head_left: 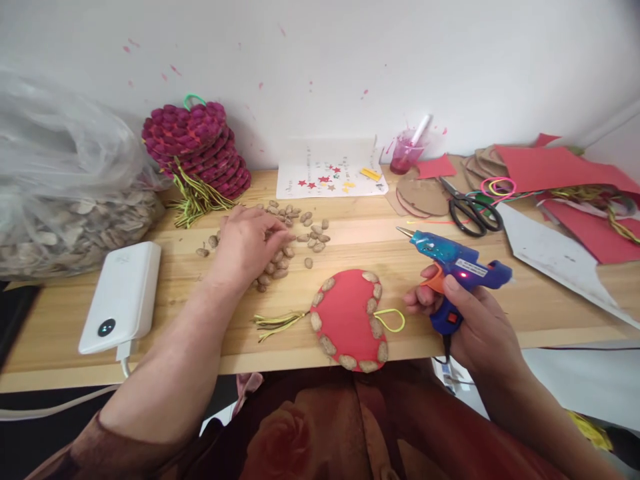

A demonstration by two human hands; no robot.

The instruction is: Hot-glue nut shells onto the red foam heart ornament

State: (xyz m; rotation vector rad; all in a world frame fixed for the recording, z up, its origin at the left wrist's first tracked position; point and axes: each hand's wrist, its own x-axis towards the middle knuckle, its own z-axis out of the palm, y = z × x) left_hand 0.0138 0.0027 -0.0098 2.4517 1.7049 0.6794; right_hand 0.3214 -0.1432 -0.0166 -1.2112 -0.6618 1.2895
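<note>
My right hand (480, 327) grips a blue hot glue gun (450, 267), fingers at its orange trigger; its metal nozzle points left and a red light glows on its body. My left hand (253, 240) is over a loose pile of small tan, nut-like shells (277, 263), thumb and fingers drawn together; whatever is between the fingertips is hidden. Between my hands lies a red heart (347, 313) near the table's front edge, tan shells set along its rim. A yellow cord loop (391, 320) extends from its right side, a yellow-and-dark tassel (277, 323) from its left.
At left are a white power bank (123, 293) with a cable and a plastic bag of shells (75, 227). Behind stand purple-red hearts (195, 150) and a paper sheet (310, 167). Black scissors (473, 210), a pink-stained cup (404, 155) and red card (565, 170) are at right.
</note>
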